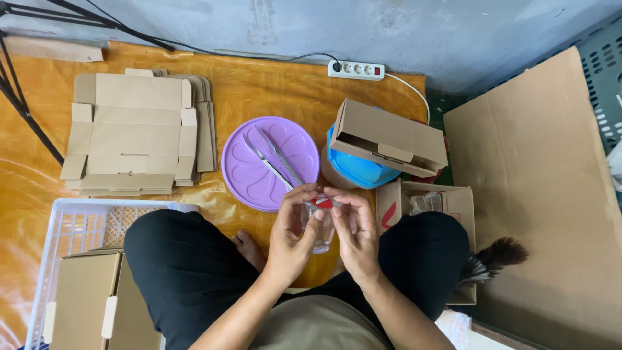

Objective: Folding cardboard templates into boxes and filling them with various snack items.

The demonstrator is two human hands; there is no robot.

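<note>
I sit cross-legged on an orange mat. My left hand and my right hand are together in front of me, both around a small clear plastic cup. Their fingertips pinch a small red and white piece at the cup's top. Just beyond the hands lies a purple round lid with metal tongs on it. To the right of it, a folded brown cardboard box rests on a blue container.
A stack of flat cardboard box blanks lies at the left. A white plastic crate at my left knee holds closed brown boxes. An open carton, a feather duster, a large cardboard sheet and a power strip are to the right and back.
</note>
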